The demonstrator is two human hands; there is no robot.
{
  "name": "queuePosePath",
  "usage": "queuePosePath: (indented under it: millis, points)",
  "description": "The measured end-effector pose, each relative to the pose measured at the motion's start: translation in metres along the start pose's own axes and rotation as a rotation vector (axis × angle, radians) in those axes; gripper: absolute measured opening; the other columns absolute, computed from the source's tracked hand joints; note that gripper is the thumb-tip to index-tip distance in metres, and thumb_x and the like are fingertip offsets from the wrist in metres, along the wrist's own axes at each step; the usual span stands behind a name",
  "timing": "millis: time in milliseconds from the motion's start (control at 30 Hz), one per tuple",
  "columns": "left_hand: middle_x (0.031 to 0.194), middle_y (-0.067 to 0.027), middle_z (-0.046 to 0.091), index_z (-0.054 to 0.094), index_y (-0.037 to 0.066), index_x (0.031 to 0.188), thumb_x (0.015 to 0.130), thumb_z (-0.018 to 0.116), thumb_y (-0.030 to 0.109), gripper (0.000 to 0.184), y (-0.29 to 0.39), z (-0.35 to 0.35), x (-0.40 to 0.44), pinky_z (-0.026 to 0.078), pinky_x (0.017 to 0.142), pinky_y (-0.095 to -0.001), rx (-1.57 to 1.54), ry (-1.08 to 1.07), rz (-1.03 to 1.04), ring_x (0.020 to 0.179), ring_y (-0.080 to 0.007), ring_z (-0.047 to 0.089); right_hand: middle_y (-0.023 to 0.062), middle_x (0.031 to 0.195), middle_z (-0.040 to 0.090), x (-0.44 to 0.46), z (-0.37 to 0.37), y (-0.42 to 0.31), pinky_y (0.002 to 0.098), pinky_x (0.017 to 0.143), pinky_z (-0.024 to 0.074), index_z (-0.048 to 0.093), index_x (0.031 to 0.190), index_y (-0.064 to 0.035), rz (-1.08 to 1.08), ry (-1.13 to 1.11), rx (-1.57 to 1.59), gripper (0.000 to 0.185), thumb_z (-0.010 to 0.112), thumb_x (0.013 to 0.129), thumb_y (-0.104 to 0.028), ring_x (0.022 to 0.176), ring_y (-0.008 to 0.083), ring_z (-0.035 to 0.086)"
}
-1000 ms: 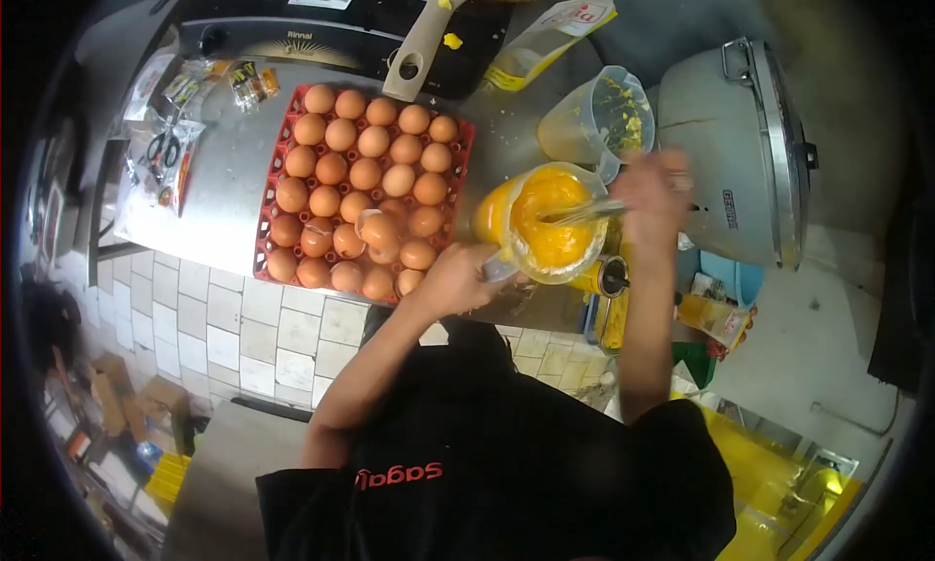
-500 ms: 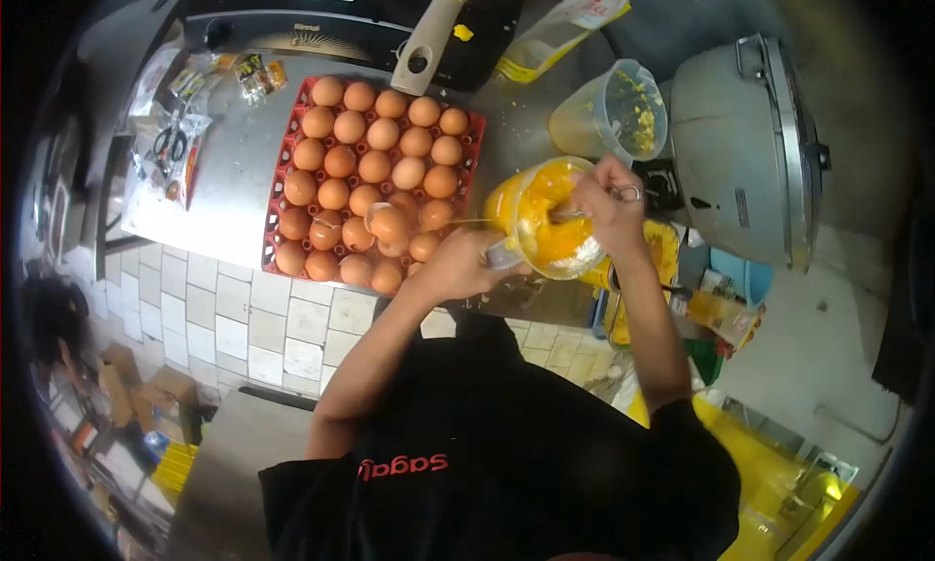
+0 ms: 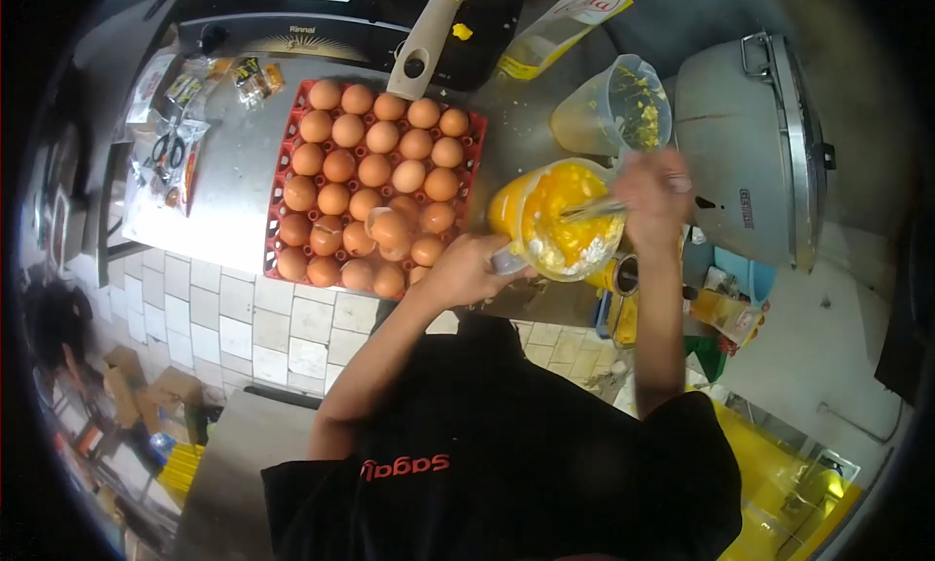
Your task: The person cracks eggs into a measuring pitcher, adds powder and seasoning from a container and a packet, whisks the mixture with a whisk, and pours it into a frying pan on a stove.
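My left hand (image 3: pixel 467 271) is closed around the handle of a clear plastic jug (image 3: pixel 506 210), which is tilted so that its mouth faces me. Inside is yellow beaten egg (image 3: pixel 557 196) with white powdery clumps near the lower rim. My right hand (image 3: pixel 654 196), smeared by motion, grips a metal whisk (image 3: pixel 596 209) whose far end dips into the egg. Just left of the jug lies a red egg tray (image 3: pixel 474 162) full of brown eggs (image 3: pixel 373 168). Cracked, emptied shells (image 3: pixel 390 228) sit on its near right part.
Behind the jug stands a second plastic jug (image 3: pixel 594 113) with yellow residue. A large grey cooker (image 3: pixel 735 142) borders the right side. At the back are a black stove (image 3: pixel 263 35), a beige-handled utensil (image 3: pixel 426 50) and an opened packet (image 3: pixel 565 35). Scissors (image 3: pixel 168 150) lie far left.
My right hand has moved right and outward from over the jug's mouth, bringing the whisk into view. The jug has shifted slightly right, and my left hand still holds its handle.
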State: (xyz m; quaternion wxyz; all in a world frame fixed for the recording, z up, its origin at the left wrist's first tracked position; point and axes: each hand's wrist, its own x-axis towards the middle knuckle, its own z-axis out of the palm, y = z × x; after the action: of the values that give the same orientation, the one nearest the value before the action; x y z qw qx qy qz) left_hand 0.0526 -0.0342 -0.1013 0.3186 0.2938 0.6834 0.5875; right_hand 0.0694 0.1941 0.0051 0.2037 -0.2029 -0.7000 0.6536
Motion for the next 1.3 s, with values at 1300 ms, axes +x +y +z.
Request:
queuePosePath:
  millis: [1300]
  points:
    - [0.08, -0.0175, 0.07, 0.07, 0.006, 0.106, 0.084, 0.077, 0.033, 0.035, -0.002, 0.013, -0.001, 0.053, 0.065, -0.0376, 0.012, -0.016, 0.004, 0.069, -0.0301, 0.069, -0.0042, 0.056, 0.037, -0.04, -0.007, -0.11, 0.0281, 0.048, 0.0348, 0.043, 0.079, -0.0131, -0.154, -0.142, 0.207, 0.027, 0.051, 0.102, -0.024, 0.047, 0.0089, 0.037]
